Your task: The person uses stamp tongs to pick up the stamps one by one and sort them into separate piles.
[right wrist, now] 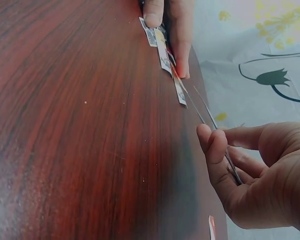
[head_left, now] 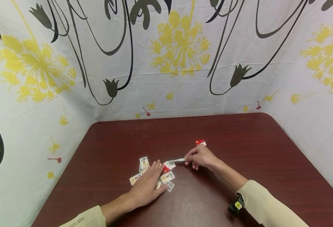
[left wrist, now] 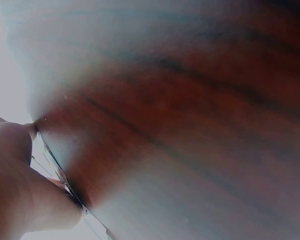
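Note:
My left hand (head_left: 145,187) lies flat, fingers stretched out, on a loose pile of small printed stamp-like papers (head_left: 167,177). Several of them poke out around it, among them a red one (head_left: 165,169) beside the fingers. Thin metal tweezers (head_left: 179,160) are pinched between the thumb and fingers of my right hand (head_left: 202,157). Their tips point left and reach the pile's right edge; in the right wrist view the tweezers' tips (right wrist: 196,100) stand apart near a paper's end. Whether they grip a paper, I cannot tell. The papers under my left palm are hidden.
A red-and-white paper piece (head_left: 200,142) lies apart on the dark reddish-brown table (head_left: 121,138), just beyond my right hand. White cloth (head_left: 138,94) with flower prints hangs behind the table and along both sides. A small black device (head_left: 235,206) is strapped at my right wrist.

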Motion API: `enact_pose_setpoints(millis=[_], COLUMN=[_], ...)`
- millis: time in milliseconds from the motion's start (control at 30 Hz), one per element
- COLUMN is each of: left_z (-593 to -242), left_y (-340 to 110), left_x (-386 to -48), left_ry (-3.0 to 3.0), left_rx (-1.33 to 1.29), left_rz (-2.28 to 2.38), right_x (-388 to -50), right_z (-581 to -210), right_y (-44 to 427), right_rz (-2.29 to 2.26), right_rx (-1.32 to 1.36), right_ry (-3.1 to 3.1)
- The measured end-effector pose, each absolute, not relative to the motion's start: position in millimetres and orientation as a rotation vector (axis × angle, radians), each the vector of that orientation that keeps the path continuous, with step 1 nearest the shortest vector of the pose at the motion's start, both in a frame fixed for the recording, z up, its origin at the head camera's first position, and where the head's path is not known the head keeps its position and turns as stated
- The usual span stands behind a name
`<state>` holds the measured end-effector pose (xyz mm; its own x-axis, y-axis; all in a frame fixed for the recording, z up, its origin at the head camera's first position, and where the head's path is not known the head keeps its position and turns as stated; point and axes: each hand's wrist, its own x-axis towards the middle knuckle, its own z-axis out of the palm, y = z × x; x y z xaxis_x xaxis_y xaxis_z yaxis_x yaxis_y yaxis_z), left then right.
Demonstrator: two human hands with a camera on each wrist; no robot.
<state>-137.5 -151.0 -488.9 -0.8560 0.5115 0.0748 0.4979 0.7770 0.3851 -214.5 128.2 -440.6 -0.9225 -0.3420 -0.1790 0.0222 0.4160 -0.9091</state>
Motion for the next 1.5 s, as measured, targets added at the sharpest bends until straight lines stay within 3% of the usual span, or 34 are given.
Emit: enact_pose_setpoints(millis=[1500], left_z=[-482.0], left_y=[-145.3], left_x=[-137.6], left_ry=[2.931], left_rx=[0.881], left_rz=[0.652], right_x=[-207.1], right_z=[-445.7], right_y=[133.4], right_rz=[-1.615], right_rx=[-0.21], right_ry=[2.41])
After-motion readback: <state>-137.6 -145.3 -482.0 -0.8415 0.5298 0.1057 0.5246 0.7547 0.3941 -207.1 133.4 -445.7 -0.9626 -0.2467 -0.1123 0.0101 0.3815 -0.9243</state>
